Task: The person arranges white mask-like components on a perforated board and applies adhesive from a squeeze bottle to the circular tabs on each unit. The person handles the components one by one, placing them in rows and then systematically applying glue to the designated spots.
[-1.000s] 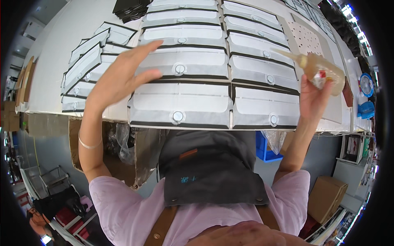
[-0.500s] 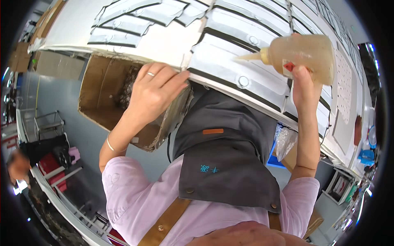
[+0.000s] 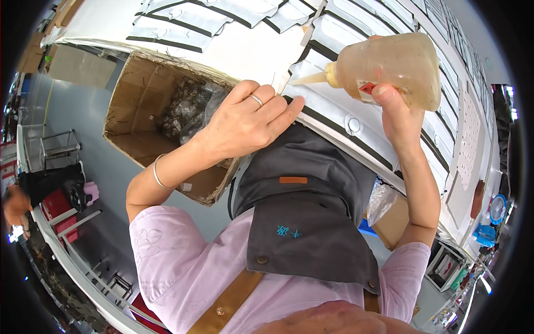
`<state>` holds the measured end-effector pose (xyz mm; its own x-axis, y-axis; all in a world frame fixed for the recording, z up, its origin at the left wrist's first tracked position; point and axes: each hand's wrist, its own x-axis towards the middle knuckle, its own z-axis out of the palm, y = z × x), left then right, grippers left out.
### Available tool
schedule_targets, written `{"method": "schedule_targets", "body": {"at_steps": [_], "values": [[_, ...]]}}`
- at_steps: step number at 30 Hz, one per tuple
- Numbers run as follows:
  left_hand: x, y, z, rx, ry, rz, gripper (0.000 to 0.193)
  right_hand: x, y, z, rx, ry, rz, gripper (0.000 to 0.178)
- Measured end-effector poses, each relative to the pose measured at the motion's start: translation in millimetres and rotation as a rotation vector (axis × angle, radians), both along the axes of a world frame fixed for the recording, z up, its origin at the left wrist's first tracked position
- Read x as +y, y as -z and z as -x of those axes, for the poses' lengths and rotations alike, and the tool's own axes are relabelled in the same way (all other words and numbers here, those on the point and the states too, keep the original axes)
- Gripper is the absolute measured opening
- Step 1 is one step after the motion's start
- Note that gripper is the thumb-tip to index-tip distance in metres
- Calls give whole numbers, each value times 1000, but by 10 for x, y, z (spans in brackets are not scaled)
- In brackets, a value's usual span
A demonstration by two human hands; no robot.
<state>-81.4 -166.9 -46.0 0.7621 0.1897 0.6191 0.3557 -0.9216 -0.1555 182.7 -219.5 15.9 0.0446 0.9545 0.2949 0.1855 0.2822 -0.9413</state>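
My right hand (image 3: 397,106) grips a squeeze bottle (image 3: 392,67) with a cloudy, yellowish body. The bottle lies tilted on its side above the worktable, and its long pale nozzle (image 3: 311,79) points left, over the edge of a white sheet. Close to the tip is my left hand (image 3: 253,119), a ring on one finger, reaching over the table's front edge. Its fingers are bent, with the index finger stretched furthest toward the sheet. The thumb and some fingertips are hidden, so I cannot make out what is in them. Black-edged white sheets (image 3: 328,106) overlap on the table.
Below my left forearm an open cardboard box (image 3: 130,103) holds a dark tangled heap and clear plastic. More black-edged sheets (image 3: 183,25) lie at the back. A perforated white board (image 3: 464,133) and blue containers (image 3: 485,235) are at the right. Another person (image 3: 16,203) is at far left.
The bottle has come left relative to the sheets, bringing its nozzle near my left hand. My left hand's fingers are more bent. The view has shifted a little.
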Motion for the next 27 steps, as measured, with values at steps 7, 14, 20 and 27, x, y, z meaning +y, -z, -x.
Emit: {"method": "schedule_targets", "body": {"at_steps": [7,14,20,27], "values": [[5,-5,-4,22,25,26,39,48,27,-63,-130,-5,-6,41],[-11,49,-21,-13,14,48,36,123,-36,-94,-255,27,-34,40],[-23,50,-33,-4,-6,35,35,99,24,40,-83,-20,-198,59],[-43,47,-44,-10,3,31,36,70,162,-157,339,-18,-68,52]]}}
